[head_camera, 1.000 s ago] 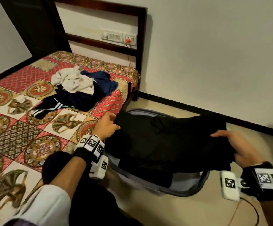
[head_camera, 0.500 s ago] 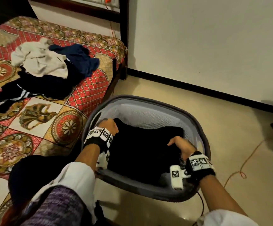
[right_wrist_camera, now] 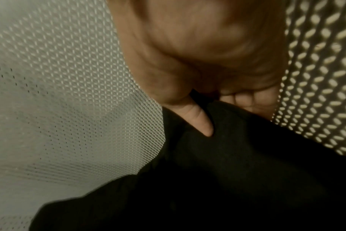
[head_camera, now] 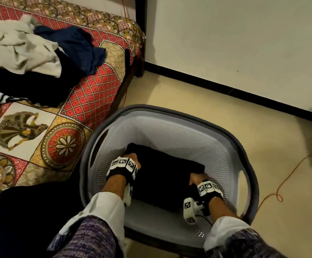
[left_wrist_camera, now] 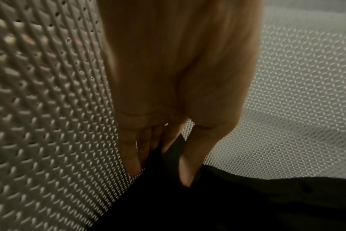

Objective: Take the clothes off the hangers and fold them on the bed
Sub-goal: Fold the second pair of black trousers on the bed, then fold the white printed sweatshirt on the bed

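A folded black garment [head_camera: 164, 174] lies in the bottom of a grey perforated laundry basket [head_camera: 252, 175] on the floor beside the bed. My left hand [head_camera: 132, 161] pinches the garment's left edge [left_wrist_camera: 168, 156] between thumb and fingers, close to the basket wall. At the garment's right edge [right_wrist_camera: 237, 140], my right hand [head_camera: 196, 178] holds the cloth with the thumb on top and fingers underneath. On the patterned bed [head_camera: 62, 146] sits a pile of unfolded clothes [head_camera: 39, 58]: off-white, navy and black pieces.
The basket stands between the bed's corner and a white wall with a dark skirting [head_camera: 226, 86]. An orange cable [head_camera: 285, 183] trails on the beige floor at the right. The bed's dark wooden post [head_camera: 141, 34] rises at the top.
The black garment was held stretched above the basket; both hands have carried it down into the basket, where it now lies at the bottom. My view has tilted downward.
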Demonstrator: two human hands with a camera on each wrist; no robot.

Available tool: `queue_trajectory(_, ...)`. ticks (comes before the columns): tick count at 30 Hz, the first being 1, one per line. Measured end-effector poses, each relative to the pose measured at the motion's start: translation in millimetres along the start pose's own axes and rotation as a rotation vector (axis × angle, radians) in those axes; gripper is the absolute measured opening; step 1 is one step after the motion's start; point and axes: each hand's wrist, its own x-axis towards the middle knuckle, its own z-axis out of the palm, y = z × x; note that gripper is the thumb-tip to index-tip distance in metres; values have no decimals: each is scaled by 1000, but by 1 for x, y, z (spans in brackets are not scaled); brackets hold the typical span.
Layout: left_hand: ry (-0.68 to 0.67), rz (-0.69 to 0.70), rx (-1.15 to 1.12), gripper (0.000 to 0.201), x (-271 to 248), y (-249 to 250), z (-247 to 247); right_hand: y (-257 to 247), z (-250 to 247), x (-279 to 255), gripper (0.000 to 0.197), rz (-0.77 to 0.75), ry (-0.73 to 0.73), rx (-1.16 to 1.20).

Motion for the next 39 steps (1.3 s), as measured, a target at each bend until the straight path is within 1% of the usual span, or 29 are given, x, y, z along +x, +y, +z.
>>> queue_trajectory(1,-27,-9,13,42,18,-7,9,1,5,1,20,-8,41,4)
queue_trajectory(2,-42,-17,26,46,40,-17,21,3,10,6,30,-13,78,25)
queue_trajectory(3,-52,-22,46,49,51,-22,27,2,15,7,41,-27,113,51)
queue_trajectory(4,-60,-24,50,52,54,-25,29,-2,18,3,47,-39,141,74)
queue_trajectory(5,-69,-35,42,54,44,-22,24,-5,20,0,48,-49,172,84)
queue_trajectory(6,-66,-46,25,55,20,-13,11,-8,21,-3,49,-77,219,79)
queue_trajectory(7,-54,-45,1,55,7,-8,3,-13,20,-8,48,-111,271,57)
queue_trajectory(8,-46,-37,-26,54,3,-5,-1,-18,20,-10,43,-156,316,51)
queue_trajectory(9,-44,-36,-53,53,-1,-3,-4,-22,19,-16,35,-189,320,54)
queue_trajectory(10,-43,-37,-83,53,-4,-1,-6,-27,19,-21,24,-222,275,59)
queue_trajectory(11,-37,-25,-115,55,-5,1,-8,-30,21,-21,17,-247,191,64)
queue_trajectory(13,-36,32,-165,59,-16,7,-19,-37,24,-21,15,-290,38,118)
queue_trajectory(14,-35,64,-207,60,-22,10,-26,-43,26,-25,11,-341,7,162)
queue_trajectory(15,-26,105,-244,60,-29,11,-35,-53,28,-36,11,-418,7,199)
queue_trajectory(16,-6,144,-286,56,-39,12,-46,-62,29,-52,15,-500,17,224)
queue_trajectory(17,11,185,-348,47,-50,12,-59,-74,30,-70,17,-573,12,245)
queue_trajectory(19,44,291,-480,27,-69,10,-83,-97,32,-100,16,-689,-47,284)
queue_trajectory(21,106,382,-671,10,-90,-4,-109,-125,36,-134,15,-806,-76,284)
queue_trajectory(22,129,411,-766,7,-98,-15,-122,-140,39,-150,15,-869,-82,286)
queue_trajectory(24,175,471,-889,10,-120,-35,-146,-168,46,-179,13,-972,-111,293)
queue_trajectory(25,237,493,-914,14,-129,-48,-158,-184,52,-196,12,-1025,-138,292)
queue_trajectory(27,406,511,-924,16,-136,-77,-178,-221,67,-219,14,-1114,-177,266)
queue_trajectory(29,530,471,-957,15,-132,-107,-195,-263,84,-231,17,-1179,-160,188)
queue_trajectory(32,598,292,-935,18,-108,-154,-221,-340,118,-238,15,-1179,-115,38)
queue_trajectory(34,631,215,-848,32,-82,-181,-238,-391,139,-235,12,-1179,-57,-69)
queue_trajectory(36,661,180,-699,49,-59,-201,-258,-441,158,-236,9,-1178,27,-139)
queue_trajectory(37,666,167,-623,54,-49,-209,-269,-463,167,-239,12,-1179,77,-172)
queue_trajectory(39,646,146,-468,60,-28,-220,-281,-500,185,-233,35,-1207,221,-293)
